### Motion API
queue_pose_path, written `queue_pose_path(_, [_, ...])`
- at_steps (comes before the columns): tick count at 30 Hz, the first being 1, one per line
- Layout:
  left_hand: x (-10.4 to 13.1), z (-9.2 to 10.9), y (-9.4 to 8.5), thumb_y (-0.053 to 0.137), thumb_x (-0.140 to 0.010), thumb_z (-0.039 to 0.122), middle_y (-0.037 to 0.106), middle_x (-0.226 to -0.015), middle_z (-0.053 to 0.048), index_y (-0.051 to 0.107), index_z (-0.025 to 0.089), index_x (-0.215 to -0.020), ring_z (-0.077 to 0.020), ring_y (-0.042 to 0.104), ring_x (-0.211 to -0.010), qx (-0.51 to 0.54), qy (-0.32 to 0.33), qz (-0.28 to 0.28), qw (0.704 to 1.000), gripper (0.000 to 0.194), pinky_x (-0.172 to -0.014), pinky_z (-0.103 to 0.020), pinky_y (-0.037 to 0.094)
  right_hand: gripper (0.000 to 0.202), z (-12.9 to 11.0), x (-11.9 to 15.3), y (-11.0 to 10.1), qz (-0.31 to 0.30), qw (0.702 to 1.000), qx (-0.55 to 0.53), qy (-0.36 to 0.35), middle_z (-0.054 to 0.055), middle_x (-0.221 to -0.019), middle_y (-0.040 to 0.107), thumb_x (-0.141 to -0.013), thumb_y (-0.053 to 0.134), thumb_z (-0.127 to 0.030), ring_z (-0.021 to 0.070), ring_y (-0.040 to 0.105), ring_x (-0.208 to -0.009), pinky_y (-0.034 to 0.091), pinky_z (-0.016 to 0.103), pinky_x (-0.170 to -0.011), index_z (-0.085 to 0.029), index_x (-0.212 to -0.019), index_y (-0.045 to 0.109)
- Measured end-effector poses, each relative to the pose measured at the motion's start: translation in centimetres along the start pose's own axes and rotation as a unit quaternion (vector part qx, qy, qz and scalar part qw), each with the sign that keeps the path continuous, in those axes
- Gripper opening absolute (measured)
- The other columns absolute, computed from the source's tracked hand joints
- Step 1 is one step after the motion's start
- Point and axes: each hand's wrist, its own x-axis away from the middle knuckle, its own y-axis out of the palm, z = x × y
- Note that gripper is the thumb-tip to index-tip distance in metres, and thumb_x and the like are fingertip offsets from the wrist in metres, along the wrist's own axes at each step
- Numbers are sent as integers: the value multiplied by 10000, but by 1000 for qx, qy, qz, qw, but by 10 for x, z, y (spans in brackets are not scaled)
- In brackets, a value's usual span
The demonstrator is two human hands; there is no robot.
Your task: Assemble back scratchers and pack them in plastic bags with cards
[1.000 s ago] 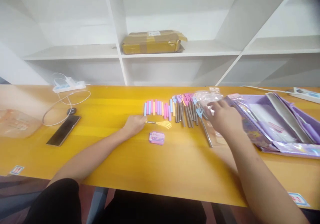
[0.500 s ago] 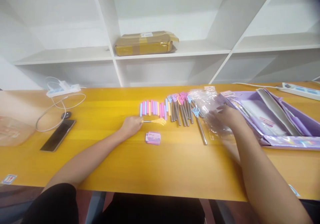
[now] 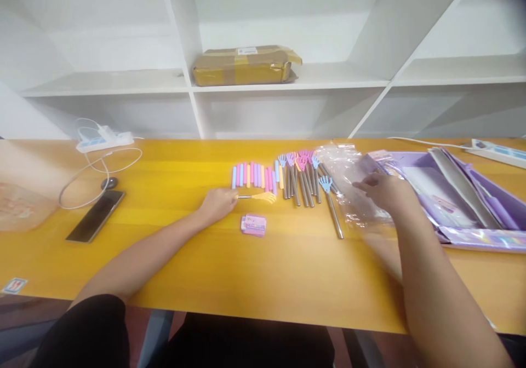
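Observation:
My left hand (image 3: 218,203) is closed around the end of a back scratcher (image 3: 265,196) with a yellow claw head, which points right. My right hand (image 3: 384,193) is over the clear plastic bags (image 3: 345,179), its fingers bent together at the film and seemingly pinching it. Between the hands lies a bunch of back scratchers (image 3: 304,184) with metal handles and blue, purple and pink heads. One blue-headed back scratcher (image 3: 333,212) lies apart from them. Left of the bunch is a row of pastel sleeves (image 3: 255,176). A small stack of pink cards (image 3: 253,225) sits in front.
A purple box (image 3: 482,235) holding cards and packing stands on the right. At left are a phone (image 3: 95,216), a black mouse (image 3: 109,183) and a white power strip (image 3: 104,141) with a looped cable. A taped carton (image 3: 242,67) rests on the shelf behind.
The view has shifted slightly. My right hand has moved a little to the right over the plastic bags. My left hand still holds the yellow back scratcher in the same place.

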Motion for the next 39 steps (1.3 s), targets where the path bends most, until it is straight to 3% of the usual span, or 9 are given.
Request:
queue_pose_path(9, [1, 19, -20, 465, -1013, 300, 547, -667, 17, 563, 198, -802, -138, 521, -610, 139, -46, 52, 988, 254, -615, -265, 366, 192, -33, 25, -23, 131, 971, -197, -11, 76, -773, 681, -932, 599, -382, 182, 580, -663, 416, 336, -712, -206, -959, 672])
queue_pose_path(12, [6, 37, -24, 355, -1081, 470, 442, -657, 46, 521, 201, -850, -108, 432, -558, 371, -36, 24, 927, 391, -570, -241, 364, 282, -52, 33, -13, 145, 945, -288, -53, 64, -811, 657, -952, 560, -455, 162, 549, -612, 426, 318, -614, -206, -1049, 651])
queue_pose_path(16, [19, 60, -32, 419, -1031, 691, 471, -723, 36, 593, 182, -1005, -98, 472, -582, 608, 26, -91, 788, 538, -566, -233, 429, 350, -91, 58, 9, 106, 917, -365, -119, -10, -690, 575, -946, 589, -541, 134, 489, -535, 404, 288, -526, -216, -1056, 659])
queue_pose_path(21, [35, 77, -53, 523, -1005, 680, 534, -1321, -142, 770, 198, -1128, -137, 646, -887, 618, 110, -110, 770, 556, -694, -268, 559, 368, -153, 105, 26, -9, 868, -457, -194, -31, -668, 580, -936, 663, -581, 108, 469, -491, 379, 252, -461, -218, -991, 662])
queue_pose_path(24, [39, 80, -59, 539, -1004, 670, 587, -1157, -120, 767, 211, -1219, -151, 658, -888, 645, 104, -148, 742, 556, -632, -234, 525, 357, -181, 123, 31, -72, 854, -467, -219, -31, -694, 591, -953, 652, -574, 105, 466, -510, 385, 250, -470, -218, -983, 651])
queue_pose_path(28, [37, 79, -55, 550, -987, 697, 620, -892, -58, 741, 169, -1242, -146, 655, -774, 636, 70, -132, 758, 617, -615, -228, 495, 349, -199, 132, 36, -130, 841, -441, -286, 5, -817, 642, -1010, 570, -553, 132, 541, -628, 468, 275, -577, -218, -1032, 667])
queue_pose_path(33, [33, 77, -52, 543, -961, 748, 635, -696, -20, 751, 137, -1008, -143, 613, -661, 592, 26, -35, 805, 647, -660, -260, 496, 342, -196, 137, 33, 55, 850, -349, -389, 103, -1158, 611, -1076, 456, -477, 236, 602, -1078, 525, 409, -941, -239, -1225, 651])
queue_pose_path(36, [32, 78, -52, 524, -955, 771, 648, -675, -36, 662, 147, -724, -140, 615, -645, 570, 21, -11, 822, 679, -681, -268, 502, 271, -196, 141, 39, 42, 837, -312, -448, 98, -1128, 588, -1049, 540, -467, 250, 590, -1077, 510, 436, -958, -244, -1118, 678])
queue_pose_path(39, [32, 79, -50, 533, -972, 736, 720, -842, -62, 705, 145, -863, -135, 628, -667, 558, 17, -4, 830, 625, -656, -261, 501, 271, -202, 143, 48, 3, 835, -317, -450, 64, -976, 610, -1043, 570, -459, 231, 593, -977, 508, 403, -896, -235, -912, 650])
